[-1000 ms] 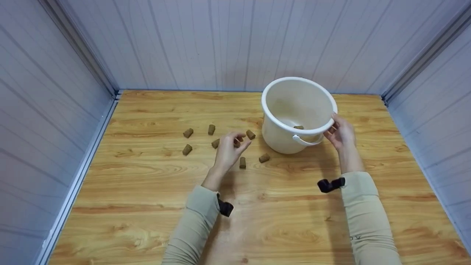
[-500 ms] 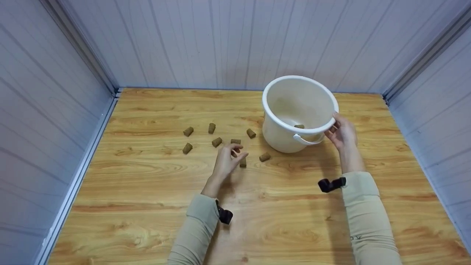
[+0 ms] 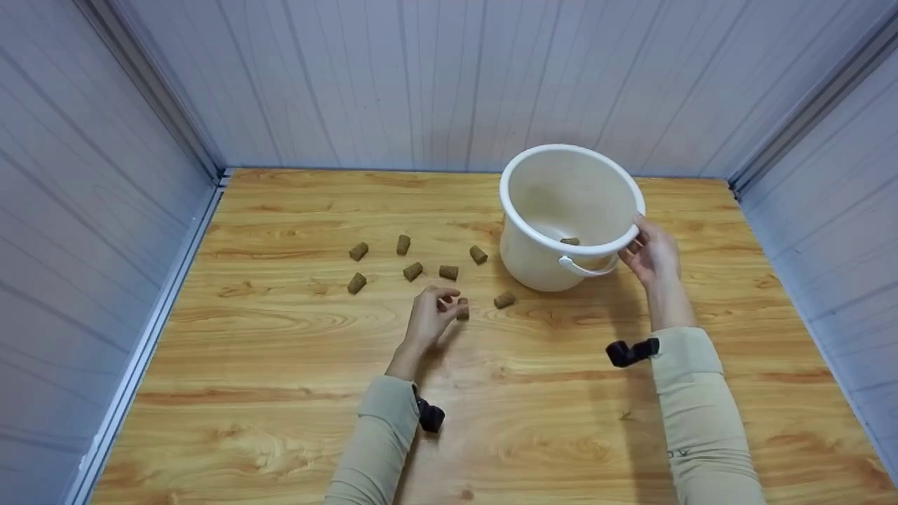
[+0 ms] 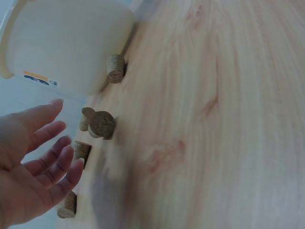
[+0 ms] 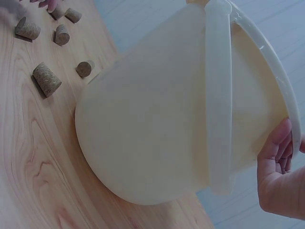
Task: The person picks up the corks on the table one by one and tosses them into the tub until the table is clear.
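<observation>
My right hand (image 3: 652,256) grips the rim of a white plastic bucket (image 3: 533,263) at its right side, and the bucket leans. Inside it, a brown cork stopper (image 3: 570,241) shows over the rim. My left hand (image 3: 429,319) hovers low, fingers loosely bent, thumb apart, right at a cork (image 3: 463,310) left of the bucket. In the left wrist view nothing lies between the fingers of the left hand (image 4: 38,162), and that cork (image 4: 101,125) stands ahead of them. The right wrist view shows fingers (image 5: 279,138) and thumb on the bucket's rim (image 5: 281,78).
Several more corks lie scattered on the wooden table (image 3: 280,365), among them one cork (image 3: 504,300) nearest the bucket and one (image 3: 357,283) at far left. The bucket's white handle (image 3: 586,269) hangs at the front. Pale panel walls (image 3: 435,84) enclose the table at back and sides.
My left hand has drawn back toward me, from over the middle corks to the nearer upright-lying one. The cork it covered is visible again. Right hand and bucket stay nearly the same.
</observation>
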Available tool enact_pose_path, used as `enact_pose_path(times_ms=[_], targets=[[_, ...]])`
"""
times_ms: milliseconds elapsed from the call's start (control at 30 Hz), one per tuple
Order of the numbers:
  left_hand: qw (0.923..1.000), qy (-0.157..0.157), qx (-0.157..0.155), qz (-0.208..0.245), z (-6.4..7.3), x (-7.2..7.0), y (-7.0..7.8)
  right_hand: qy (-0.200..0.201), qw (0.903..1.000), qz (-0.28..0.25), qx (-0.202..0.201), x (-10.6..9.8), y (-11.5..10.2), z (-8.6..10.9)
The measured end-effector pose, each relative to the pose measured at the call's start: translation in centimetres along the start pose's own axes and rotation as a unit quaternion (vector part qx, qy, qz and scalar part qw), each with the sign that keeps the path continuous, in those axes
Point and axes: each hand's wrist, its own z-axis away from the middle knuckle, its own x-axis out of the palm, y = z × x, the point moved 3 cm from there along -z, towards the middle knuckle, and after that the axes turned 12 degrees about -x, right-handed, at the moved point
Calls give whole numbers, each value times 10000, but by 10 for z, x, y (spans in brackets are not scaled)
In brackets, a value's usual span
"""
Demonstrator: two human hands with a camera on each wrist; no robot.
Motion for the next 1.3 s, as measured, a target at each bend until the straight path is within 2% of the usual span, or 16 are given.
enact_pose_path(times_ms=[367,700,967,1300], targets=[[9998,-199,14,35,-2,4,-11,-53,9999,35,-101,-1,1,0],[9992,-47,-71,-395,-5,7,-15,-90,9999,-50,36,0,0,1],[9986,-104,-208,-470,-6,9,-16,-86,9999,-60,17,1,-1,2],[9985,-92,-178,-501,-7,12,-16,-48,10000,-20,36,1,-1,1]])
